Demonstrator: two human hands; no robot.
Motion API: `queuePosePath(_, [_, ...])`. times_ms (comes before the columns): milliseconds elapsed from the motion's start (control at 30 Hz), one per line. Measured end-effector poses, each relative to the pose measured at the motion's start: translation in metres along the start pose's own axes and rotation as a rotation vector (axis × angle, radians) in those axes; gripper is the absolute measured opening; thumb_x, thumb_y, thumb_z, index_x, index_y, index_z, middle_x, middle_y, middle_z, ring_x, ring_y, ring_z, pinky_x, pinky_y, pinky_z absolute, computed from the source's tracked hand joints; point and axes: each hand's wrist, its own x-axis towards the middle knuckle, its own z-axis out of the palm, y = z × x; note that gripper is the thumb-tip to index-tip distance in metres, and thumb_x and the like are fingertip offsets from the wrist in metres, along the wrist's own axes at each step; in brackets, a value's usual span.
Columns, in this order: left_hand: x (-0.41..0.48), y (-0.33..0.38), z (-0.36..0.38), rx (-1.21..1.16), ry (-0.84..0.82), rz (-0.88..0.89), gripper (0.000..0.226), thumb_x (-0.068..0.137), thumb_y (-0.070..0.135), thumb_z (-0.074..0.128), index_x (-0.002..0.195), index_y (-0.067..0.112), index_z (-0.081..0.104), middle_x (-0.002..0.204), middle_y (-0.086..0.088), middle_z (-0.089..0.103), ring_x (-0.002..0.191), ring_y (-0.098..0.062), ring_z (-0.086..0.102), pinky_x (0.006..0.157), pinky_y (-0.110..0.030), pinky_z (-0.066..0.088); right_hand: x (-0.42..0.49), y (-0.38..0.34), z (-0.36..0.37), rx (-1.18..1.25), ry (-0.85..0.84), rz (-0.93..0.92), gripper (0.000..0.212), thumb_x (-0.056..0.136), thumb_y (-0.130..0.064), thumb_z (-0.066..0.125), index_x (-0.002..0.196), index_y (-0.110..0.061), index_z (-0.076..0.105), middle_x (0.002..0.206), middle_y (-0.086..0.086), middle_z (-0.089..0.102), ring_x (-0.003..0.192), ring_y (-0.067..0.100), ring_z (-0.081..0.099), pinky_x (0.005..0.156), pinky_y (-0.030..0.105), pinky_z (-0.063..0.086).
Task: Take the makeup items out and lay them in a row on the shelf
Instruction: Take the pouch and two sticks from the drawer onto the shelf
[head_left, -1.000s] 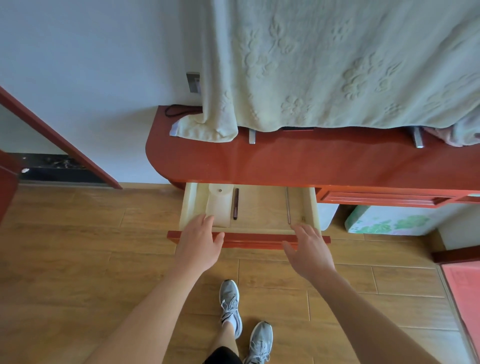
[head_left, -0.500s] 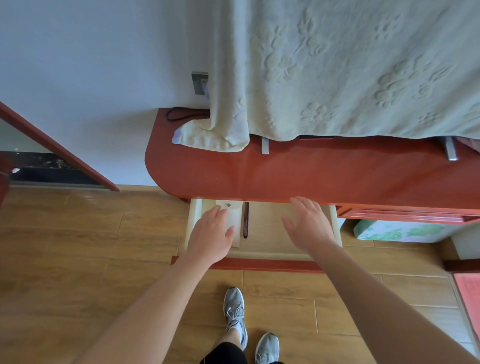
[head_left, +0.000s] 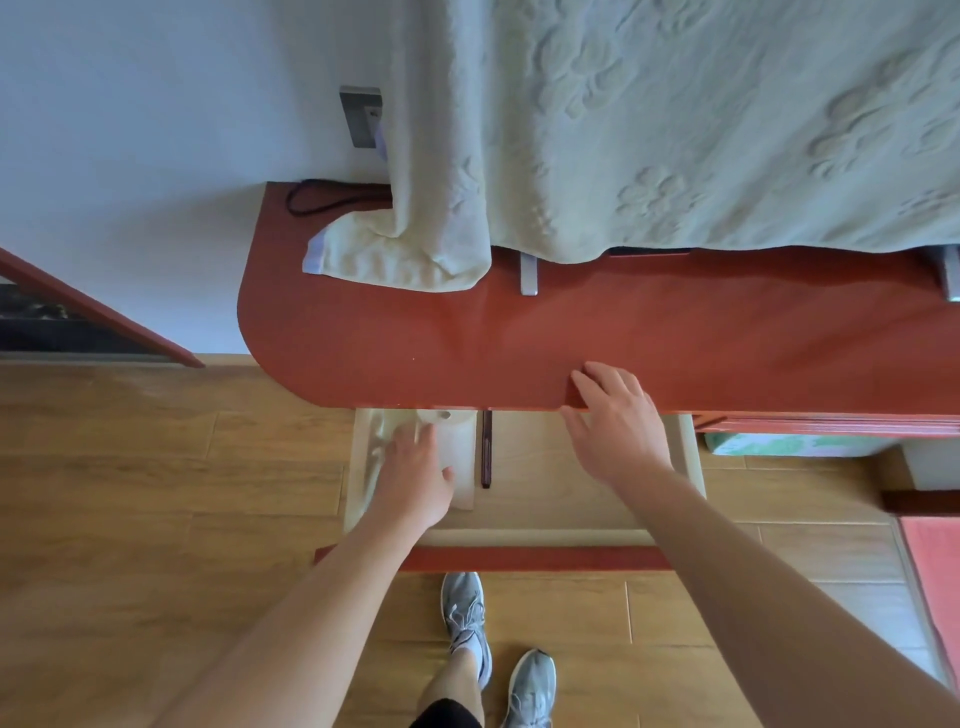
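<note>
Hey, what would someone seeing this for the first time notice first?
Two bare arms reach toward an open drawer under a glossy red shelf: the left hand is over a pale container beside a slim dark stick, and the right hand rests on the shelf's front edge. Above, a pale embossed blanket hangs down onto the shelf.

Bright, soft daylight, no harsh shadows
The left hand (head_left: 415, 478) is smeared by motion blur, the red shelf (head_left: 363, 338) has a dull sheen, and the wide-angle lens bends the edges.

red shelf (head_left: 675, 332): cloth (head_left: 395, 254), black cable (head_left: 317, 200) | drawer (head_left: 540, 535): white tube (head_left: 461, 441), dark pen (head_left: 487, 452)
</note>
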Motion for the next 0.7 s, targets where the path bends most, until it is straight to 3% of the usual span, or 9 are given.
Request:
queuePosePath(133, [0.004, -0.001, 0.005, 0.004, 0.012, -0.019, 0.058, 0.093, 0.024, 0.061, 0.142, 0.018, 0.031, 0.131, -0.012, 0.05, 0.115, -0.027, 0.055, 0.088, -0.033, 0.049, 0.001, 0.002, 0.005, 0.014, 0.049, -0.011, 0.041, 0.091, -0.029, 0.063, 0.128, -0.01, 0.06, 0.136, 0.006, 0.055, 0.129, 0.026, 0.045, 0.101, 0.043, 0.043])
queuePosePath(267, [0.008, -0.001, 0.005, -0.029, 0.013, -0.04, 0.063, 0.09, 0.023, 0.066, 0.142, 0.019, 0.03, 0.129, -0.012, 0.052, 0.109, -0.027, 0.06, 0.084, -0.033, 0.053, 0.0, 0.003, 0.008, 0.029, 0.08, -0.009, 0.04, 0.088, -0.024, 0.067, 0.124, -0.008, 0.062, 0.133, 0.007, 0.057, 0.126, 0.028, 0.047, 0.097, 0.045, 0.045])
queuePosePath(500, [0.01, 0.002, -0.001, -0.121, 0.01, -0.088, 0.075, 0.087, 0.017, 0.068, 0.147, 0.024, 0.024, 0.113, -0.009, 0.056, 0.09, -0.024, 0.061, 0.069, -0.029, 0.046, 0.0, 0.003, 0.013, 0.049, 0.106, -0.011, 0.039, 0.086, -0.02, 0.07, 0.122, -0.007, 0.063, 0.131, 0.008, 0.059, 0.125, 0.029, 0.049, 0.096, 0.046, 0.047])
queuePosePath(633, [0.005, 0.004, -0.003, -0.218, 0.03, -0.074, 0.072, 0.085, 0.008, 0.066, 0.143, 0.028, 0.028, 0.091, 0.002, 0.061, 0.069, -0.021, 0.059, 0.051, -0.03, 0.037, 0.0, 0.002, 0.012, 0.069, 0.102, 0.0, 0.039, 0.086, -0.02, 0.07, 0.122, -0.008, 0.064, 0.132, 0.007, 0.058, 0.126, 0.029, 0.049, 0.095, 0.046, 0.048])
queuePosePath(700, [0.003, 0.005, -0.005, -0.275, 0.03, -0.094, 0.072, 0.086, 0.005, 0.063, 0.144, 0.029, 0.029, 0.094, 0.006, 0.061, 0.064, -0.017, 0.058, 0.048, -0.028, 0.035, 0.0, 0.003, 0.011, 0.077, 0.102, 0.003, 0.039, 0.086, -0.02, 0.07, 0.123, -0.008, 0.063, 0.132, 0.007, 0.058, 0.126, 0.029, 0.048, 0.095, 0.046, 0.048])
